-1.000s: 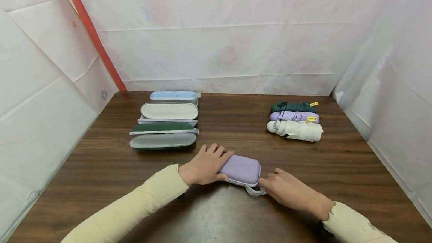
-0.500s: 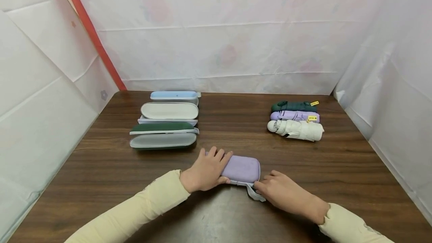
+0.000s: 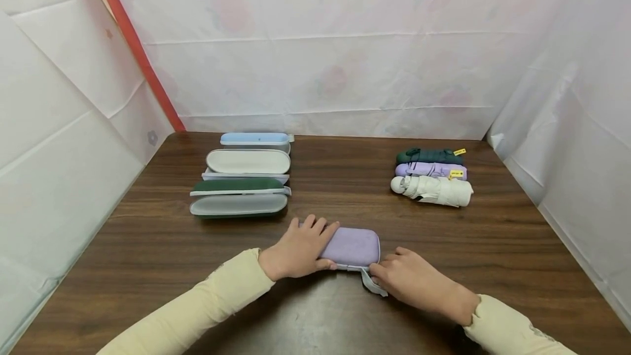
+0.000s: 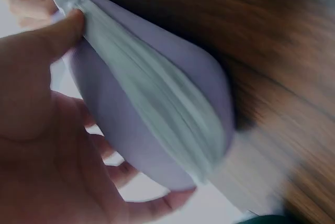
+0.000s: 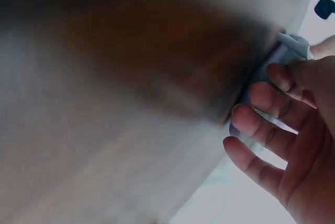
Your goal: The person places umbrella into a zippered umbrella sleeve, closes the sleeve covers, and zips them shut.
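Note:
A purple zip case lies on the table, its lid closed over at the visible end. My left hand grips its left part, fingers over the top and thumb on the near side. In the left wrist view, that thumb presses by the pale zipper band. At the near right corner, my right hand pinches with thumb and forefinger by the zipper; the pull itself is hidden. A pale grey strap hangs from that corner. The right wrist view shows the other fingers loosely curled.
Back left lie open cases: a green one, a white-lined one and a light blue one. Folded umbrellas in white, purple and dark green lie back right. White sheeting surrounds the wooden table.
My right hand has moved slightly left to the case's near corner. The strap has swung toward the near side. The case has turned slightly under my left hand.

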A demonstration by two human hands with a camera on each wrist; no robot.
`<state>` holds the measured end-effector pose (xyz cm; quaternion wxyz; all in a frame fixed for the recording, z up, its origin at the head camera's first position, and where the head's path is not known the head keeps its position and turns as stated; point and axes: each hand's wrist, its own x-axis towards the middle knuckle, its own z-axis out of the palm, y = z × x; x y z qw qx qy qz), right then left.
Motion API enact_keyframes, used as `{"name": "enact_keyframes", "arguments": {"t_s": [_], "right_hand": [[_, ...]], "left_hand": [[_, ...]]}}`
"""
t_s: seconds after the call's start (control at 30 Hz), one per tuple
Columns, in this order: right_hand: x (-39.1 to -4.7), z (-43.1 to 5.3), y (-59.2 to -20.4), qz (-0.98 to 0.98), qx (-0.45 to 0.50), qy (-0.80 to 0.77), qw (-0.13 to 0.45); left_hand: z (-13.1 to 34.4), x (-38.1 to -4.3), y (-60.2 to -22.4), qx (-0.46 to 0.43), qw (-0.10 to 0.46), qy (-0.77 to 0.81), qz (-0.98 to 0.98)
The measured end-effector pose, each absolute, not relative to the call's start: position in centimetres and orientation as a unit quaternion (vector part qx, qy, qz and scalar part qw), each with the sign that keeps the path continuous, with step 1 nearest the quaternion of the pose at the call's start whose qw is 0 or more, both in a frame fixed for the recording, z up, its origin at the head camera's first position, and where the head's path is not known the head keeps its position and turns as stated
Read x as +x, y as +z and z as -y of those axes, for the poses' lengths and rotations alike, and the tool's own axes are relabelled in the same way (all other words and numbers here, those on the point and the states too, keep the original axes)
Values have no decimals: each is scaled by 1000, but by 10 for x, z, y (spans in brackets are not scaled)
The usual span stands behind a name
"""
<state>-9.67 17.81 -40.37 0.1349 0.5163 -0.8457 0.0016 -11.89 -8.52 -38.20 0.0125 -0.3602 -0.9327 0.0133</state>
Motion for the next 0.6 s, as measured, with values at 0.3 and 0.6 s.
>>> {"name": "enact_keyframes", "arguments": {"t_s": [0.3,0.6], "right_hand": [[-114,-194,-382,884,449,75,109],[-119,-186,-385,921,382,82,-4]], "left_hand": [[116,-127,-381,-376,-31,-94,921],[140,-124,-384,-362,-26,-166,917]]}}
